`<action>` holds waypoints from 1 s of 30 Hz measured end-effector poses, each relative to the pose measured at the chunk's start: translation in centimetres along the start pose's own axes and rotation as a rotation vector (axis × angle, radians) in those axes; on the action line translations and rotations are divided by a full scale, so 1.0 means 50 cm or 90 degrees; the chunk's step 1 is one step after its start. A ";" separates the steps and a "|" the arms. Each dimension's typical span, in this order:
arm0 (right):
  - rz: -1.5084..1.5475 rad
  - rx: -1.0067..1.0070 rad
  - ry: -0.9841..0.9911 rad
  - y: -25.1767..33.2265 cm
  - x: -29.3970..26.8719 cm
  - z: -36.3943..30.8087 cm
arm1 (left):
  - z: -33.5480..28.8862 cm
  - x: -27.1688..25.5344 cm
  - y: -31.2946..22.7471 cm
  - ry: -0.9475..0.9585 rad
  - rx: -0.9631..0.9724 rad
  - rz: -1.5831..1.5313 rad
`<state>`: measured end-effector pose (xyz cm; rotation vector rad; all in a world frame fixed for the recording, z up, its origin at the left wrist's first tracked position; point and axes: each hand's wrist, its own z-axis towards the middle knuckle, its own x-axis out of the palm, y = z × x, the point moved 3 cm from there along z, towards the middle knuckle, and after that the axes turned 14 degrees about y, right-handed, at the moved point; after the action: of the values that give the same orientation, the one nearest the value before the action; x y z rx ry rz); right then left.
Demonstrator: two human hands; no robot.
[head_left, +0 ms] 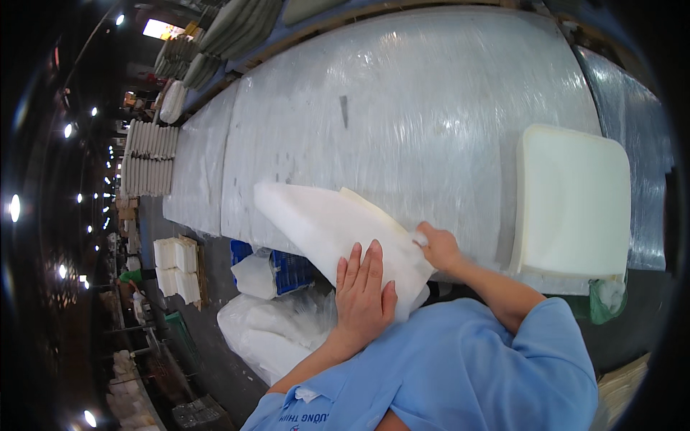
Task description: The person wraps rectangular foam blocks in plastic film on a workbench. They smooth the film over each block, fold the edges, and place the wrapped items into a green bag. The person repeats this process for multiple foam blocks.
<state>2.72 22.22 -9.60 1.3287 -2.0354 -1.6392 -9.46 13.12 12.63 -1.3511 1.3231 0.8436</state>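
A white foam pad [338,223] with a yellowish edge lies slanted over the near side of the plastic-wrapped table, close to my body. My left hand [363,298] rests flat on its face, fingers stretched out and pointing away from me. At the pad's right edge, my right hand [440,248] is closed in a pinch on a small white scrap [419,238]. Whether that scrap is joined to the pad, I cannot tell. Farther right, a cream moulded foam cushion [571,201] with a raised rim sits on the table.
Clear film covers the long table [402,108]. Below its near edge are a blue crate [293,271] and a plastic bag of white pieces [266,327]. A green bag [607,300] hangs at the right. Stacked pads [149,158] stand left; a person [131,277] works farther off.
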 end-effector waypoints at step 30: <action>0.354 0.020 -0.487 0.002 -0.040 -0.184 | -0.011 -0.036 -0.012 0.129 0.166 0.077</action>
<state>9.74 17.51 -5.51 0.0411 -2.4869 -1.9792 -9.22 13.01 14.61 -1.1812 1.6253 0.5998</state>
